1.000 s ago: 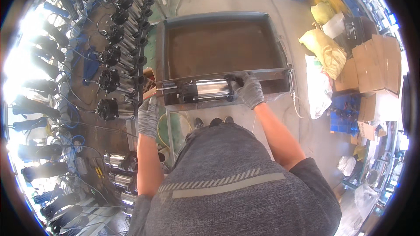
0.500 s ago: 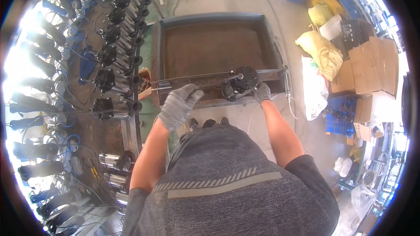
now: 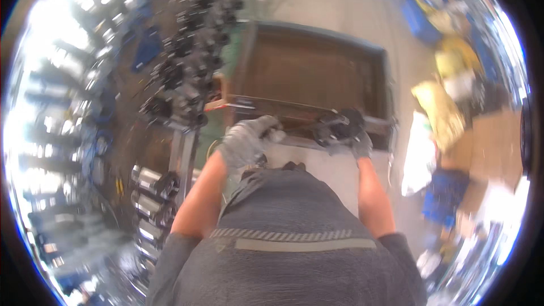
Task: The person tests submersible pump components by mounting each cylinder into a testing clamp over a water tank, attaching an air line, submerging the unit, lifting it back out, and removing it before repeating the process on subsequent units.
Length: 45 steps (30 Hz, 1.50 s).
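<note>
A black, round-topped pump (image 3: 341,126) stands at the near side of a shallow brown metal tank (image 3: 317,68), by the bar across it. My right hand (image 3: 362,146), in a grey glove, grips the pump's right side, its fingertips partly hidden behind it. To the left of the pump, apart from it, my gloved left hand (image 3: 246,140) hovers before the tank's near edge. Its fingers are curled together; whether something small is between them is lost in the blur.
Rows of similar pumps with steel bodies (image 3: 150,207) and black heads line the left. An orange-edged box (image 3: 218,93) lies beside the tank. Yellow sacks (image 3: 436,113), a white bag (image 3: 418,156), a blue crate (image 3: 445,195) and cardboard boxes (image 3: 493,141) crowd the right.
The view has turned, so the tank appears farther right and tilted, and the picture is smeared. My left hand has come nearer the pump; my right hand stays on it.
</note>
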Each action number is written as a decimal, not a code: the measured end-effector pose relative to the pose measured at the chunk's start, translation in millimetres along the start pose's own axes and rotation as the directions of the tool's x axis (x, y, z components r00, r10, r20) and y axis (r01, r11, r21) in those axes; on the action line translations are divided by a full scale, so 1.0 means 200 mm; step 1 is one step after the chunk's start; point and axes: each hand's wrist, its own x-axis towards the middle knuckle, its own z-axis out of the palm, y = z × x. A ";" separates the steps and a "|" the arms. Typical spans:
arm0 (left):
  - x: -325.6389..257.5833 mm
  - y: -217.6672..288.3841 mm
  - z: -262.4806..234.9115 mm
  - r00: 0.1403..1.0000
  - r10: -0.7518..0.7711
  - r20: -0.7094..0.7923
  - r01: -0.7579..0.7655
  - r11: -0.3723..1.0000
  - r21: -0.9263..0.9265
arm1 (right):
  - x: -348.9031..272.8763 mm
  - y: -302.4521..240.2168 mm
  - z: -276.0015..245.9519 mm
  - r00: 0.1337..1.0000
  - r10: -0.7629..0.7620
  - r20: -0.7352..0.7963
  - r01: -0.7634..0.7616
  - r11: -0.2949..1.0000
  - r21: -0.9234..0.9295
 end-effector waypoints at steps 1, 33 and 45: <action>-0.02 -0.01 -0.03 1.000 -0.006 -0.007 0.007 0.997 0.072 | -0.01 0.00 0.00 0.993 -0.116 0.024 0.117 0.992 -0.039; -1.24 -0.66 -1.08 0.050 -0.373 -0.926 -0.426 0.831 -0.358 | -0.68 -2.00 0.54 0.363 -0.425 0.829 0.229 0.903 0.363; -1.39 -1.42 -1.37 0.011 -0.189 -0.982 0.444 0.881 -0.165 | -1.26 -2.58 1.32 0.157 -0.488 0.859 0.096 0.873 0.478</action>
